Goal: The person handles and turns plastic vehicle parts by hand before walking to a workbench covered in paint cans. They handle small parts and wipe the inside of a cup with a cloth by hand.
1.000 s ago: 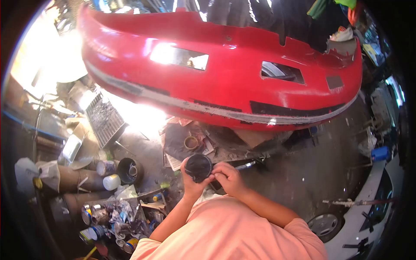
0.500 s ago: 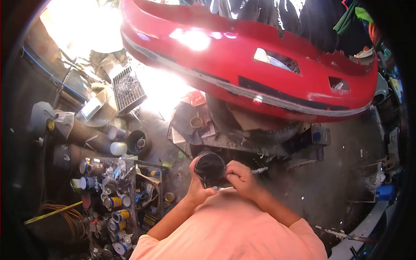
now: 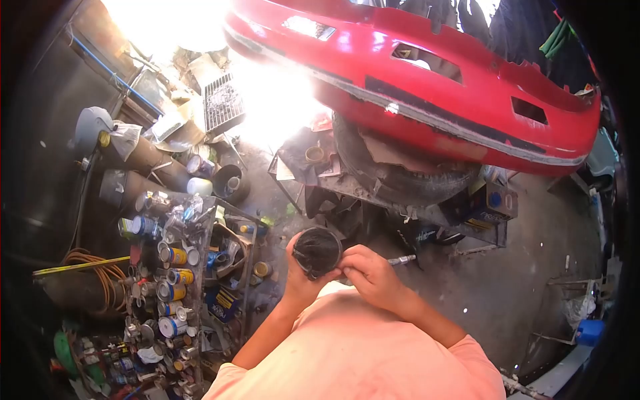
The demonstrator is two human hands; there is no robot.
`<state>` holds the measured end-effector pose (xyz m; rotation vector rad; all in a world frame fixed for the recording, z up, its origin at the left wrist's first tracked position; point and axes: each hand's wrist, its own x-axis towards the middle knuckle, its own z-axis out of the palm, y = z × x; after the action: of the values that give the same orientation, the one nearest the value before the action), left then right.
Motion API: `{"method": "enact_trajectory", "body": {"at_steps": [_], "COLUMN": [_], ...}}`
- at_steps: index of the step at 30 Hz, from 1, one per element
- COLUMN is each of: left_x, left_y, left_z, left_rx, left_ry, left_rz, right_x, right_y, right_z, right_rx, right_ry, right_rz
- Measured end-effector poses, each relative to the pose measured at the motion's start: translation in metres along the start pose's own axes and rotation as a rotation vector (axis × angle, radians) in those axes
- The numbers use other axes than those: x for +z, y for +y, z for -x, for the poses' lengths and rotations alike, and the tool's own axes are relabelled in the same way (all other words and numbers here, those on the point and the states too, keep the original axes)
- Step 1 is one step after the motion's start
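A round cup (image 3: 317, 253), black inside, is held upright in front of the chest. The palm and fingers of my left hand (image 3: 298, 273) wrap around its left side. At the cup's right rim, my right hand (image 3: 371, 275) is closed with thumb and fingers pinched together; what lies between them is too small to make out. A slim silver metal piece (image 3: 402, 260) sticks out to the right beyond my right hand, and its other end is hidden.
Ahead, a large red car bumper (image 3: 427, 93) rests above a tyre (image 3: 400, 173) on a low bench. To the left, a rack holds several paint cans (image 3: 172, 291). A dark bucket (image 3: 230, 183) and a coiled orange hose (image 3: 100, 287) are nearby. A blue container (image 3: 591, 332) stands right.
The view has shifted, so the bumper appears higher and further right and more of the rack shows. Both hands stay at the cup, which appears slightly further left and shows more of its inside.
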<state>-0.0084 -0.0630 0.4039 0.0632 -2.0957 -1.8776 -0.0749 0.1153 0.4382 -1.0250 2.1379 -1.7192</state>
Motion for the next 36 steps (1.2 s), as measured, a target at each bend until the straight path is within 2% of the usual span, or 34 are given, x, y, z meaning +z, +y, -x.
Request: {"method": "enact_trajectory", "body": {"at_steps": [3,6,14,17,20,23,27,31,32,36], "left_x": [0.007,0.009,0.011,0.008,0.006,0.009,0.011,0.008,0.006,-0.001], "left_y": [0.007,0.016,0.011,0.004,-0.007,-0.002,0.005,0.005,0.002,0.006], "left_z": [0.011,0.017,0.036,0.042,0.046,0.047,0.052,0.057,0.062,0.063], "left_rx": [-0.116,-0.100,0.057,0.133,0.166,0.209,0.222,0.252,0.194,0.227], "left_ry": [0.065,0.110,0.119,0.144,0.134,0.086,0.027,0.000,-0.004,-0.002], "left_rz": [0.164,0.099,-0.072,-0.213,-0.268,-0.293,-0.327,-0.343,-0.325,-0.373], "right_x": [-0.003,-0.006,-0.007,-0.011,-0.014,-0.015,-0.012,0.006,0.009,0.014], "right_y": [-0.007,-0.020,-0.019,-0.010,-0.010,-0.031,-0.057,-0.043,-0.044,-0.044], "right_z": [0.010,0.018,0.044,0.052,0.061,0.053,0.036,0.038,0.038,0.038], "right_rx": [-0.070,-0.131,-0.176,-0.180,-0.079,-0.139,-0.318,-0.258,-0.253,-0.259], "right_ry": [-0.010,-0.030,-0.075,-0.174,-0.067,0.159,-0.018,-0.126,-0.125,-0.164], "right_rz": [0.148,0.199,0.152,0.139,0.235,0.276,0.490,0.593,0.584,0.564]}}
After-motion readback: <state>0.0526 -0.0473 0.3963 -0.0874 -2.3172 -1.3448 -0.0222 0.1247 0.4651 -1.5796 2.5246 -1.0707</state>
